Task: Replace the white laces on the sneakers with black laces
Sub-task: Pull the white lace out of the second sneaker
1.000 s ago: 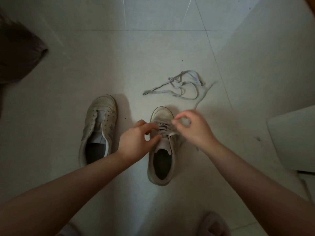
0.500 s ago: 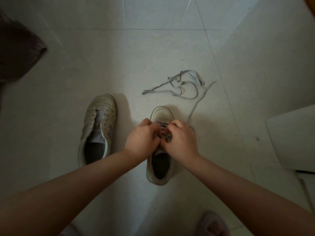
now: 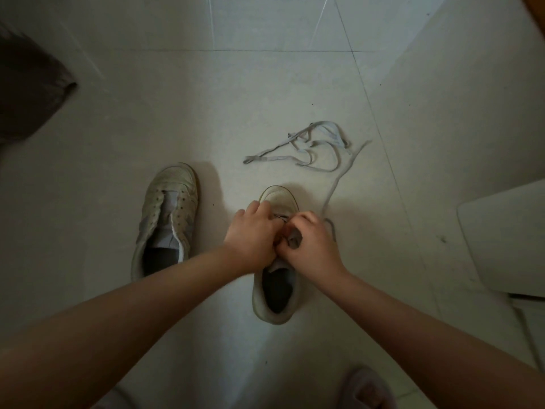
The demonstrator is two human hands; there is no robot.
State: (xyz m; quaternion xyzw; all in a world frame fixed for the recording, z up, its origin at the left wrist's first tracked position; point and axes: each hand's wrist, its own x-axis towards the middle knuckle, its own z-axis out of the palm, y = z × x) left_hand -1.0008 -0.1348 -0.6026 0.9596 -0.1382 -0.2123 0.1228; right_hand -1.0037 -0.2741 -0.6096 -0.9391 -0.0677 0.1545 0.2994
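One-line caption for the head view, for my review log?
Both hands, left and right, work at the right sneaker's lacing; the left sneaker sits unlaced, white lace discarded.

Both hands hide the right sneaker's (image 3: 277, 261) lacing and tongue.

- A pale tiled floor (image 3: 182, 119) fills the view; thin grout lines cross it, one running level near 12 o'clock and others slanting down toward 3 o'clock.
- A dark, blurred mass (image 3: 26, 93) sits at the frame's edge near 10 o'clock; what it is cannot be told.
- A white, flat-topped object with a rounded corner (image 3: 507, 240) juts in from 3 o'clock.
- A greyish slipper toe (image 3: 368, 391) pokes in at the bottom edge near 5 o'clock.
- A sliver of orange-brown surface (image 3: 535, 7) shows in the corner near 1 o'clock.
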